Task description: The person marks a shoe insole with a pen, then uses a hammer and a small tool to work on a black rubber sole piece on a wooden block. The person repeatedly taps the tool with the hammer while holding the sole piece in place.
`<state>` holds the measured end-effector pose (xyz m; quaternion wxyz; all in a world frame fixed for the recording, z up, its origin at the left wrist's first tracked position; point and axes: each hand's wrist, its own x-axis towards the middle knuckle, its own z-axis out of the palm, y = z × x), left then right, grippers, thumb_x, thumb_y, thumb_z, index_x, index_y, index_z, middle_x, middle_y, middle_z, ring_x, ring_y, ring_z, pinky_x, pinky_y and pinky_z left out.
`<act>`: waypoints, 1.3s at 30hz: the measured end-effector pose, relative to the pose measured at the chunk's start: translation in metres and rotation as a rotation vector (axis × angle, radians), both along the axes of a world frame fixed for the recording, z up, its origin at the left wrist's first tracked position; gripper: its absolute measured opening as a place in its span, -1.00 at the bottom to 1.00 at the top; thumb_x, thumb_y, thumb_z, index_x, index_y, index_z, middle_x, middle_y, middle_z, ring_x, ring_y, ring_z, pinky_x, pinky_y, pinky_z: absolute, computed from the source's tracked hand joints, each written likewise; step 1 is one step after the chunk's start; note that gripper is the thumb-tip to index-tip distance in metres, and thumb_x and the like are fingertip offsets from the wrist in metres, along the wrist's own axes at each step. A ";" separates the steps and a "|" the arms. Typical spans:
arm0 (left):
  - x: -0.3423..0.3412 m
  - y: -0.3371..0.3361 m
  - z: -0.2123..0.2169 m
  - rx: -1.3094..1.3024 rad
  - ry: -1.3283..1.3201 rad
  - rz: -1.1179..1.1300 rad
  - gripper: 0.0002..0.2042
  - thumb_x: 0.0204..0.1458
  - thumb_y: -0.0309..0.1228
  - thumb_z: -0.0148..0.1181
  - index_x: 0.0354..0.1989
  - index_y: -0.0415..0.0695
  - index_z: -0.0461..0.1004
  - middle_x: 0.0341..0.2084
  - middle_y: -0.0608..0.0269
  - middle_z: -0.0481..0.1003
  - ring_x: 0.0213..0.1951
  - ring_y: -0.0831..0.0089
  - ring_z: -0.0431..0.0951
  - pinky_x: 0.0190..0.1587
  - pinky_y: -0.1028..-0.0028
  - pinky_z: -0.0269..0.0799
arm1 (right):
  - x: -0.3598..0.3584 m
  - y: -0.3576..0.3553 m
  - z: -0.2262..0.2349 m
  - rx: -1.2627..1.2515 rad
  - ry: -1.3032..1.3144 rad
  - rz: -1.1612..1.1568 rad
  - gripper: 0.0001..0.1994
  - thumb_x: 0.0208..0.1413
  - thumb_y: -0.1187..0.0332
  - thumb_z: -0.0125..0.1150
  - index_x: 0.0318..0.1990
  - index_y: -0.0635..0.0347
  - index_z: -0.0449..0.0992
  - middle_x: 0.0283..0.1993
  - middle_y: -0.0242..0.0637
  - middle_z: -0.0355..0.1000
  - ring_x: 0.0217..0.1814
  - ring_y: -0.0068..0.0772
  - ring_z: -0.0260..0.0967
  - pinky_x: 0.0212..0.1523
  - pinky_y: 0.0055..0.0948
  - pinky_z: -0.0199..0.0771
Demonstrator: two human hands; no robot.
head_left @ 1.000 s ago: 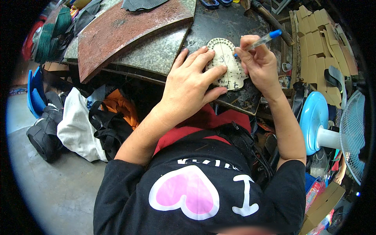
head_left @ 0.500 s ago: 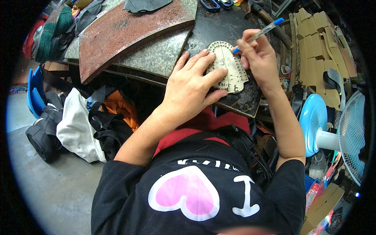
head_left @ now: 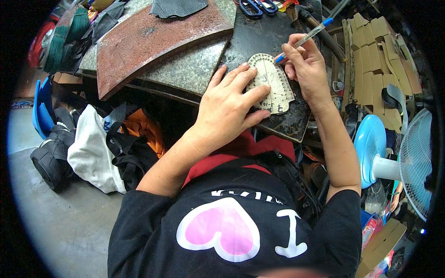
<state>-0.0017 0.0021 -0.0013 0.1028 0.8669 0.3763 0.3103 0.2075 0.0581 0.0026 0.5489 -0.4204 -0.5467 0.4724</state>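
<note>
Left hand: my left hand (head_left: 229, 109) lies flat and open, fingers spread, pressing down on the pale cardboard pattern (head_left: 273, 83) so that its left part is under my fingers.

Right hand: my right hand (head_left: 306, 69) is closed around a clear ballpoint pen with a blue cap end (head_left: 308, 34), pinched between thumb and first fingers.

Pen: it slants up and to the right away from my hand, and its tip sits at the upper right edge of the pattern (I cannot tell whether it actually touches the card).

Pattern: an arch-shaped piece with a rounded top and a row of small holes along its edge; it rests on a dark sheet of leather (head_left: 273, 37), between my two hands.

Desk: the dark sheet covers the right part of the desk (head_left: 185, 69), whose speckled grey stone top shows bare to the left of it.

Rusty plate: a reddish-brown curved slab (head_left: 148, 41) lies on the desk well left of my left hand, with a grey leather scrap (head_left: 178, 7) at its top edge.

Scissors: blue-handled scissors (head_left: 257, 7) lie at the far edge, above the pattern.

Cardboard pieces: a stack of tan cut-outs (head_left: 371, 55) stands just right of my right forearm.

Fan: a blue and white fan (head_left: 394, 162) sits low on my right (off the desk).

Floor: bags, a white cloth (head_left: 92, 153) and dark shoes (head_left: 51, 157) are piled below the desk on my left.
</note>
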 end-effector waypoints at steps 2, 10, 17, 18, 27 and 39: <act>0.000 0.000 0.000 0.011 0.002 0.002 -0.57 -0.13 -0.16 0.38 -0.03 0.05 0.55 0.08 0.08 0.43 0.22 0.08 0.36 0.27 -0.02 0.18 | -0.003 -0.001 -0.002 0.074 -0.155 0.008 -0.85 0.21 0.41 0.24 -0.10 0.08 0.46 -0.47 -0.54 0.35 -0.63 -0.81 0.16 -0.65 -0.76 0.13; 0.000 -0.001 -0.001 0.003 -0.006 0.002 -0.56 -0.13 -0.16 0.39 -0.03 0.05 0.55 0.08 0.08 0.43 0.22 0.09 0.36 0.28 -0.01 0.18 | -0.004 0.006 -0.002 0.069 -0.147 0.029 -0.85 0.22 0.41 0.22 -0.09 0.07 0.44 -0.47 -0.55 0.33 -0.62 -0.79 0.17 -0.63 -0.76 0.12; 0.001 0.000 -0.002 0.015 -0.031 0.004 -0.58 -0.15 -0.14 0.39 -0.07 0.08 0.53 0.05 0.07 0.43 0.20 0.09 0.37 0.28 -0.01 0.16 | -0.009 0.009 -0.003 0.032 -0.023 0.018 -0.87 0.23 0.41 0.21 -0.10 0.05 0.45 -0.46 -0.56 0.33 -0.60 -0.80 0.18 -0.63 -0.74 0.13; 0.001 0.000 -0.003 0.016 -0.032 0.005 -0.58 -0.15 -0.14 0.39 -0.07 0.08 0.53 0.05 0.07 0.42 0.20 0.09 0.37 0.28 -0.01 0.16 | -0.009 0.009 -0.003 0.110 -0.190 0.035 -0.86 0.22 0.41 0.22 -0.10 0.06 0.45 -0.47 -0.55 0.34 -0.61 -0.79 0.18 -0.63 -0.74 0.14; 0.000 -0.001 -0.002 -0.001 -0.019 0.005 -0.55 -0.15 -0.16 0.39 -0.02 0.07 0.54 0.07 0.07 0.42 0.22 0.09 0.36 0.28 0.01 0.17 | -0.018 0.013 -0.002 0.340 -0.370 0.033 -0.90 0.19 0.40 0.25 -0.17 0.04 0.47 -0.49 -0.59 0.32 -0.56 -0.83 0.14 -0.57 -0.72 0.15; 0.000 0.000 -0.003 0.014 -0.010 0.012 -0.56 -0.13 -0.15 0.38 -0.02 0.07 0.54 0.08 0.10 0.42 0.22 0.10 0.36 0.28 0.01 0.18 | -0.019 0.013 0.001 -0.048 0.000 -0.002 -0.91 0.21 0.42 0.24 -0.17 0.12 0.46 -0.44 -0.61 0.32 -0.55 -0.84 0.10 -0.56 -0.72 0.13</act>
